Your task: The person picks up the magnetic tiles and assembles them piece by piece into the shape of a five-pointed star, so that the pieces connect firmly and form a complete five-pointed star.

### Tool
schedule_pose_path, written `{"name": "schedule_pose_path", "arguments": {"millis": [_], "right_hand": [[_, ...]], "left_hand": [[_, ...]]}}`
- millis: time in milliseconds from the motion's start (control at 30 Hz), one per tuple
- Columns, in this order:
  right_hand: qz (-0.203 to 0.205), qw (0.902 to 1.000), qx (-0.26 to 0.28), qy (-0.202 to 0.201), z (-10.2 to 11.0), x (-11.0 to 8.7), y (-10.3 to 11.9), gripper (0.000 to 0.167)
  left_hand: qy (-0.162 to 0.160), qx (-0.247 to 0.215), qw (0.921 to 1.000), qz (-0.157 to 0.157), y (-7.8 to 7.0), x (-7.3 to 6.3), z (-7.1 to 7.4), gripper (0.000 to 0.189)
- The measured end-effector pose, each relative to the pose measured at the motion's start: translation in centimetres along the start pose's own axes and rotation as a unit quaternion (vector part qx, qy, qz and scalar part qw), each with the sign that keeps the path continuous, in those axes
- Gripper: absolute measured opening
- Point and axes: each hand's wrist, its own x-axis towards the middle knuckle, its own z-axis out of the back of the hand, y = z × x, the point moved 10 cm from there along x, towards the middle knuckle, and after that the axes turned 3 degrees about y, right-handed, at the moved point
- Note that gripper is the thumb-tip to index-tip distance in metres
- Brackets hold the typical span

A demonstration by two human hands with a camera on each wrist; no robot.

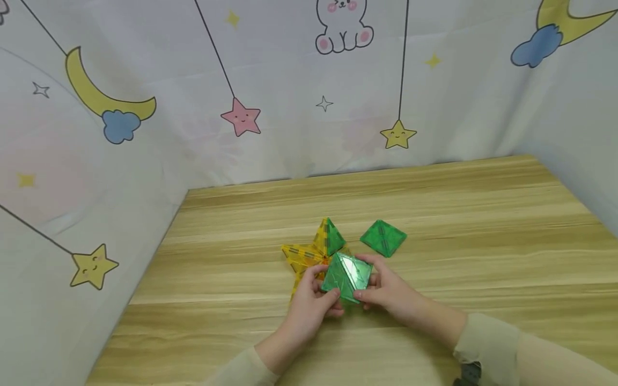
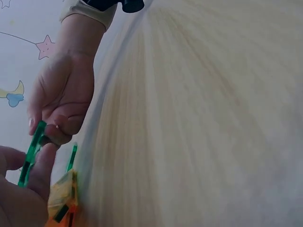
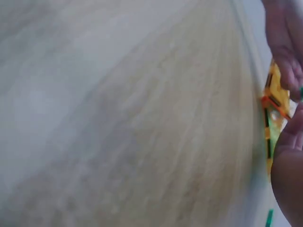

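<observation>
Both hands hold a see-through green piece made of flat magnetic tiles (image 1: 344, 279), raised over the table. My left hand (image 1: 311, 304) pinches its left side, thumb in front. The right hand (image 1: 392, 294) pinches the opposite side. Edge-on in the left wrist view, the green piece (image 2: 32, 155) sits between the fingertips of both hands. Right behind it lies a star-like build of yellow and orange magnetic tiles (image 1: 300, 256), partly hidden by the left hand and green piece. At its back, yellow and green triangular tiles (image 1: 335, 238) come to a point.
Two green triangular tiles (image 1: 383, 238) lie edge to edge on the wood-grain table (image 1: 483, 225), right of the build. A white cloth with cartoon moons and stars (image 1: 289, 150) hangs behind the table and along its sides. A dark device (image 1: 469, 373) is strapped at the right sleeve.
</observation>
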Motion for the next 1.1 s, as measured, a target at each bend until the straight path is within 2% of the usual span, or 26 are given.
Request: {"name": "schedule_pose_path", "arguments": {"millis": [100, 233, 333, 433, 667, 800, 967, 1100], "right_hand": [[-0.004, 0.9999, 0.008, 0.012, 0.0, 0.1, -0.4, 0.078], [-0.003, 0.9986, 0.036, 0.038, -0.2, 0.3, -0.8, 0.078], [0.000, 0.9972, 0.051, 0.055, -0.3, 0.5, -1.0, 0.079], [-0.011, 0.9963, 0.055, 0.065, -0.4, 0.7, -1.2, 0.079], [-0.063, 0.9945, 0.052, 0.065, -0.3, 0.8, -1.7, 0.077], [-0.083, 0.9948, 0.007, 0.059, 0.2, 0.8, -1.9, 0.076], [-0.089, 0.9913, -0.046, 0.086, 0.6, 0.5, -1.6, 0.071], [-0.080, 0.9877, -0.109, 0.079, 2.4, 0.5, -0.9, 0.068]], "left_hand": [[0.021, 0.097, 0.9949, 0.013, -0.1, -0.2, 0.2, 0.057], [0.038, 0.220, 0.9745, 0.021, -0.4, -0.3, 0.5, 0.060], [0.041, 0.269, 0.9622, 0.017, -0.6, -0.3, 0.6, 0.060], [0.046, 0.284, 0.9575, 0.015, -0.5, -0.4, 0.4, 0.059], [0.060, 0.255, 0.9645, 0.028, 0.3, -0.3, 0.1, 0.059], [0.066, 0.249, 0.9658, 0.026, 0.3, -0.3, -0.1, 0.061], [0.065, 0.254, 0.9647, 0.021, 0.1, -0.3, -0.3, 0.063], [0.065, 0.256, 0.9642, 0.023, -0.1, -0.3, -0.4, 0.064]]}}
